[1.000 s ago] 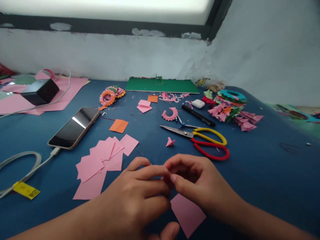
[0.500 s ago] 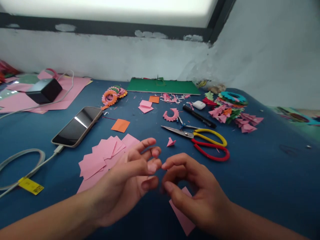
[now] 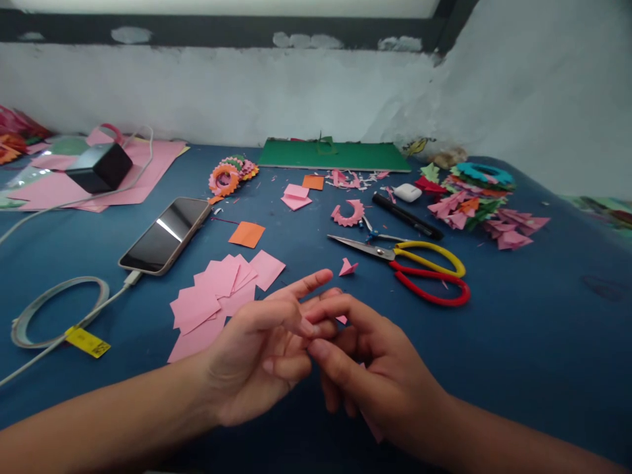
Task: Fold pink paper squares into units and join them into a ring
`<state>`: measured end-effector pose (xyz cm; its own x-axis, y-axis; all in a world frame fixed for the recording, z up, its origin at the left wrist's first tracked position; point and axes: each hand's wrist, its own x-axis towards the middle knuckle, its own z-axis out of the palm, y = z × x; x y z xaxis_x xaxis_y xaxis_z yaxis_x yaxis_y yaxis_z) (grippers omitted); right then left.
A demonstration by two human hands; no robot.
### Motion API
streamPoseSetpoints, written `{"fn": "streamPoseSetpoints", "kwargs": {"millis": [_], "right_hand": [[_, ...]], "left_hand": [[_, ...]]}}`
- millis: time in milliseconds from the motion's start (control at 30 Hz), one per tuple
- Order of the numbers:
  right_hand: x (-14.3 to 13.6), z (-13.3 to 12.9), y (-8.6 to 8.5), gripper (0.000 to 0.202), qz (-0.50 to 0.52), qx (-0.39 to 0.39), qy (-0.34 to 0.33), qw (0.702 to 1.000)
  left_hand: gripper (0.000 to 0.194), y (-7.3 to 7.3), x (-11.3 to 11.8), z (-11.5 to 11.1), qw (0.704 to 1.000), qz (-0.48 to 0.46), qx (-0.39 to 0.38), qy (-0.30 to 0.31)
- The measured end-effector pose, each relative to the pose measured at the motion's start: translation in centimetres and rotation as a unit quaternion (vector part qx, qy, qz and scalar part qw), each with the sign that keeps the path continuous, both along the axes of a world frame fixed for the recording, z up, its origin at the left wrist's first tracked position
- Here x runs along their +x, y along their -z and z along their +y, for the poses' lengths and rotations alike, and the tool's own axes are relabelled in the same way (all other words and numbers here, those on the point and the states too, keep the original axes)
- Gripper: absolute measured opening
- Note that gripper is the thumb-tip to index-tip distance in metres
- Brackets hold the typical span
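Observation:
My left hand (image 3: 266,349) is turned palm up with its index finger stretched out and the others loosely bent; it holds nothing I can see. The thumb and index finger of my right hand (image 3: 370,362) close around the tip of my left thumb. Beneath my right hand, mostly hidden, lies a pink paper strip (image 3: 373,426). Fanned pink paper pieces (image 3: 197,309) rest on the table just beyond my left hand. A small folded pink paper piece (image 3: 347,267) sits past my fingertips, close to scissors (image 3: 380,252) with yellow and red handles.
Left of the paper lie a phone (image 3: 165,236) on a white cable and a tape roll (image 3: 62,313). A black pen (image 3: 407,216), a white earbud case (image 3: 407,192) and folded paper pieces (image 3: 474,204) are at the right. A green board (image 3: 336,157) stands near the wall.
My hands have come together, the right fingers closing on the left thumb. The view has shifted, so the table items appear slightly higher and further right.

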<state>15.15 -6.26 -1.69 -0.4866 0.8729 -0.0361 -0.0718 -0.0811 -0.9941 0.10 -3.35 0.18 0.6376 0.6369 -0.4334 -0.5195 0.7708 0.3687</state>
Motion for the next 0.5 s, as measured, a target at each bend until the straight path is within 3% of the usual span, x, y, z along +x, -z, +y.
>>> {"fn": "streamPoseSetpoints", "kwargs": {"millis": [500], "right_hand": [[0.02, -0.3, -0.21, 0.009, 0.006, -0.001, 0.003, 1.0]], "left_hand": [[0.049, 0.19, -0.1, -0.4, 1.0, -0.019, -0.006, 0.015]]}}
